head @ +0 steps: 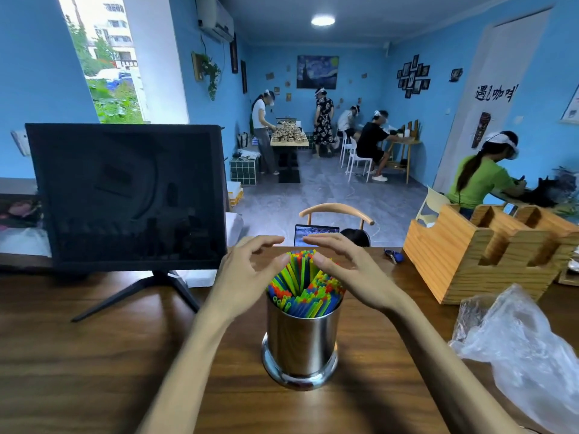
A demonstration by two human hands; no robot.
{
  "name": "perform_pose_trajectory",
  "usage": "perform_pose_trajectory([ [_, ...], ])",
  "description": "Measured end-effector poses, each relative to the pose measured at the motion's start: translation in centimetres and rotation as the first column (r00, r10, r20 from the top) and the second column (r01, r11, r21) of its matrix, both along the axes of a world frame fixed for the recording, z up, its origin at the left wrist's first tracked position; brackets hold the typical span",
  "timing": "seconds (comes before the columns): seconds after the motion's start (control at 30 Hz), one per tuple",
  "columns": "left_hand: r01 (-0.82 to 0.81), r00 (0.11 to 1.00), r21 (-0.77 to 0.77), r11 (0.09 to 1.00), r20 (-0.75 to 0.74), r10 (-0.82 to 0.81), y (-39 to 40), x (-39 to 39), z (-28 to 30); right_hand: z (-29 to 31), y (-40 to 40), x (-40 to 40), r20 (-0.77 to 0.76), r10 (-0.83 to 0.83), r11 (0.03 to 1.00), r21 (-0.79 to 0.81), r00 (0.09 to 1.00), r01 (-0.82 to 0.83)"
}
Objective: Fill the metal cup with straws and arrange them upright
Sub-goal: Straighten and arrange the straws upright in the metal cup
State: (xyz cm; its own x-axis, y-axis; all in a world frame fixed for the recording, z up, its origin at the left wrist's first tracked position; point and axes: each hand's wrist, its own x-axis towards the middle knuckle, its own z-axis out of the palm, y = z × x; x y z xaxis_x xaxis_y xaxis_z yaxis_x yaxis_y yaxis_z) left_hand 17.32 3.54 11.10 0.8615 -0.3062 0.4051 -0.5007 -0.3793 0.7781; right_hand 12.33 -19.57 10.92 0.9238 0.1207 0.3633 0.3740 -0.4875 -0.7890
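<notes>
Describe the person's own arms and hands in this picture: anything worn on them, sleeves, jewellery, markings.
Both forearms are bare from the bottom edge of the picture up to the wrists; no sleeve shows. The left hand and the right hand wear no gloves. No ring, watch, bracelet or marking can be seen on either hand or wrist. The arms look slim, with long fingers. Anything worn above the forearms is out of view.

Head camera looks forward and down, close over the table [94, 355].

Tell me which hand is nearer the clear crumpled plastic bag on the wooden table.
Right. The right hand hovers at the right side of the coloured straws, on the side toward the clear crumpled plastic bag; the left hand is across the shiny metal cup, farther away.
</notes>
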Motion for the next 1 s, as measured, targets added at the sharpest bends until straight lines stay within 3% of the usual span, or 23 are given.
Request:
perform_pose_trajectory([
  [0.1,0.377,0.909,-0.153,0.914,-0.129,-0.396,0.0,-1.8,0.4,-1.5,-0.2,0.0,-0.112,0.076,0.996,0.051,0.991,-0.07],
  [0.13,0.426,0.888,-0.149,0.893,-0.12,-0.443,-0.1,-2.1,0.1,-1.9,-0.1,0.1,-0.125,0.079,0.994,0.088,0.989,-0.068],
  [0.27,0.284,0.955,0.022,0.959,0.084,-0.285,-1.4,-2.5,-2.3,-3.4,0.6,-0.2,-0.138,0.042,0.934,0.356,0.99,0.01],
  [0.47,0.173,0.962,-0.123,0.977,0.235,-0.141,-2.7,-2.5,-4.7,-4.9,1.3,0.0,-0.143,0.069,0.795,0.606,0.987,0.032],
  [0.63,0.05,0.928,-0.188,0.981,0.372,0.024,-4.1,-3.5,-5.9,-6.0,1.8,0.1,-0.095,0.062,0.71,0.704,0.994,0.023],
  [0.93,-0.036,0.922,-0.243,0.969,0.365,0.126,-4.9,-4.3,-6.3,-6.3,1.7,0.2,-0.128,0.061,0.569,0.819,0.99,0.071],
  [1.0,-0.024,0.924,-0.261,0.965,0.362,0.121,-4.7,-4.5,-5.9,-6.0,1.7,0.2,-0.137,-0.003,0.582,0.805,0.991,0.113],
])
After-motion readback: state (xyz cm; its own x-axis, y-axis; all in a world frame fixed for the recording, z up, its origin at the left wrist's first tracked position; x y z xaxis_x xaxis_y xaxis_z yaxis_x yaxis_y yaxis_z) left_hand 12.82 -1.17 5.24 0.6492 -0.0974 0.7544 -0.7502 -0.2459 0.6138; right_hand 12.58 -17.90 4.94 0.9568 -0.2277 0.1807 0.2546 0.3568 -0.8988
